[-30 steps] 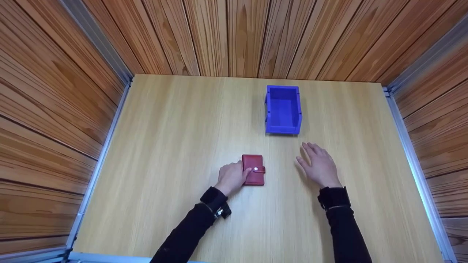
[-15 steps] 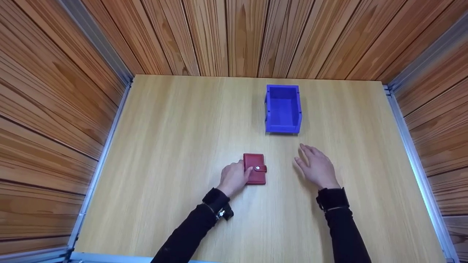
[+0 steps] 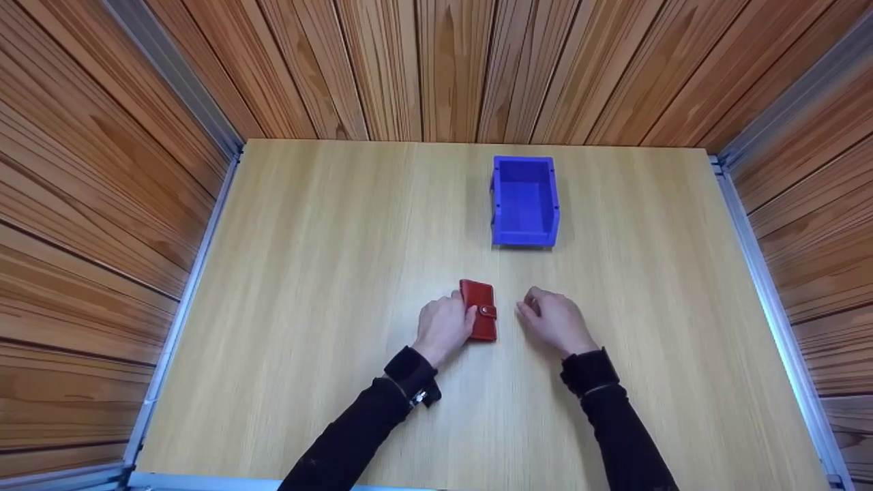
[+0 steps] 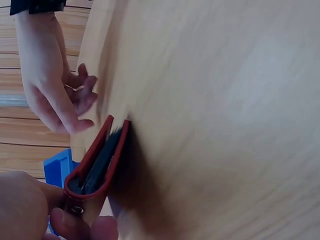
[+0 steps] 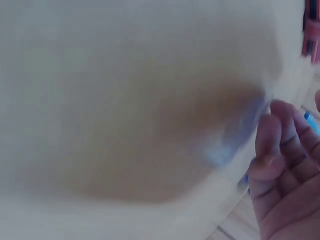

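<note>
A red leather card holder [image 3: 481, 296] with a snap strap is in my left hand [image 3: 442, 327], which pinches its left side, thumb on top. In the left wrist view the card holder [image 4: 119, 152] stands tilted on edge over the table, its covers slightly parted around dark sleeves [image 4: 102, 162]. Close by on the right, apart from it, is my right hand [image 3: 558, 324]. In the right wrist view the fingers of this hand [image 5: 285, 170] are loosely bent and hold nothing. The strap side of the card holder faces the right hand.
A blue plastic bin [image 3: 525, 204] stands on the wooden table [image 3: 327, 273] beyond the hands, towards the back. Wooden plank walls [image 3: 450, 68] enclose the table at the back and both sides, with metal rails along the edges.
The card holder has shifted slightly right and tilted in my left hand. My right hand has moved left towards it, its fingers more bent than before.
</note>
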Action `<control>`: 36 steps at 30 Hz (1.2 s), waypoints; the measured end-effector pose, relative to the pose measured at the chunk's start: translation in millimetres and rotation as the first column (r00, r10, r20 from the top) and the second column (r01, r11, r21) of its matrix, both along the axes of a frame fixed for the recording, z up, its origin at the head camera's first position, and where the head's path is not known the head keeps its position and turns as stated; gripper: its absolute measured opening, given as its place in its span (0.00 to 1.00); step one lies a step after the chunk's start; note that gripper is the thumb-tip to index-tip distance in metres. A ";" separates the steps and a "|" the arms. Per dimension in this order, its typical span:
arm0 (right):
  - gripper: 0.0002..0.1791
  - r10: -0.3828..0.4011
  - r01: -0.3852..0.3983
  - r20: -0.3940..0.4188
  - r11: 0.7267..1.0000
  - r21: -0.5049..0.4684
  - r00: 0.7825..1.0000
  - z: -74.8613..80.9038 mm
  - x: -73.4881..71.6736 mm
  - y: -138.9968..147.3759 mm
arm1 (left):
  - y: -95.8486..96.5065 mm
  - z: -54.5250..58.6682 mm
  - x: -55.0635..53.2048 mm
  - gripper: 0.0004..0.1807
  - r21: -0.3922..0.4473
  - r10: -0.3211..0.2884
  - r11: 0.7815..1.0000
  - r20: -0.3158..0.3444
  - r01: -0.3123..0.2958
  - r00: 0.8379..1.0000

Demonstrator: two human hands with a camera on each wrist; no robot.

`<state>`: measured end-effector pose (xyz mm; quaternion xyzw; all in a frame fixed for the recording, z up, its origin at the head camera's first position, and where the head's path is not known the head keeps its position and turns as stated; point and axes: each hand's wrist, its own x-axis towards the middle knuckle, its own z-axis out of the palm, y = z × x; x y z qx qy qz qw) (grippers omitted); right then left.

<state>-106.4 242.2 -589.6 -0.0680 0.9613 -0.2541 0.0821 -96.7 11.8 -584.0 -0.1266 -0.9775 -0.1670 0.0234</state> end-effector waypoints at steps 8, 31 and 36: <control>0.15 0.068 -0.068 0.005 0.997 -0.041 0.998 -4.1 4.7 -38.5 | 9.0 6.2 0.4 0.16 -0.034 0.005 0.999 -0.019 -0.006 1.000; 0.15 0.107 -0.064 -0.326 0.988 0.139 0.939 -11.7 12.6 -64.8 | 19.5 7.5 -0.3 0.15 0.045 -0.007 0.999 -0.047 0.009 0.999; 0.16 0.070 -0.035 -0.317 0.993 0.117 0.946 -12.4 13.9 -68.2 | 18.2 7.6 -1.5 0.14 0.042 -0.014 0.999 -0.016 0.014 1.000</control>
